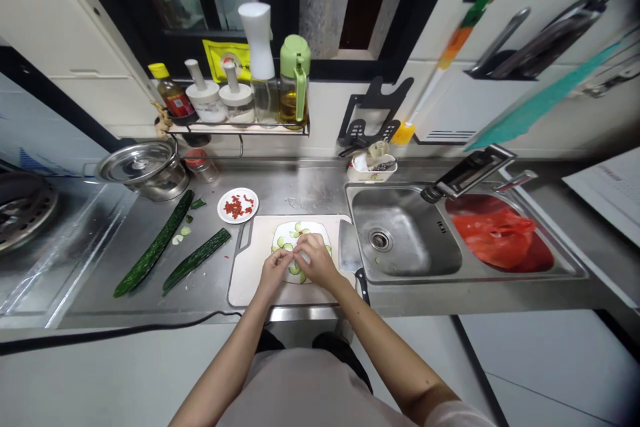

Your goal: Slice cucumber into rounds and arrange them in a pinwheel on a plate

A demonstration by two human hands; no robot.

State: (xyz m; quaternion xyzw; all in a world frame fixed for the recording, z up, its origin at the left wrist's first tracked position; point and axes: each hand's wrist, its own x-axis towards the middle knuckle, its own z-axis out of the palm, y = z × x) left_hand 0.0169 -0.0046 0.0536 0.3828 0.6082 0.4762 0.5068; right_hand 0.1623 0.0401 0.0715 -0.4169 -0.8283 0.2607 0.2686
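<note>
My left hand [277,269] and my right hand [316,259] meet over a white plate [319,229], fingertips pinched together. Whatever sits between the fingers is too small to make out. Green-edged cucumber slices [295,269] lie arranged on the plate, partly covered by my hands. Under the plate is a pale cutting board [245,283]. A cleaver [350,250] with a black handle rests along the board's right side. To the left, a small white dish [223,211] holds chopped red pieces [235,205].
One long cucumber [155,250] and a cut cucumber [197,260] lie left of the board, near green trimmings [185,231]. A lidded steel pot [145,170] stands behind them. At right is a sink [410,240] with a red bag [495,237]. Bottles fill the wall rack [225,128].
</note>
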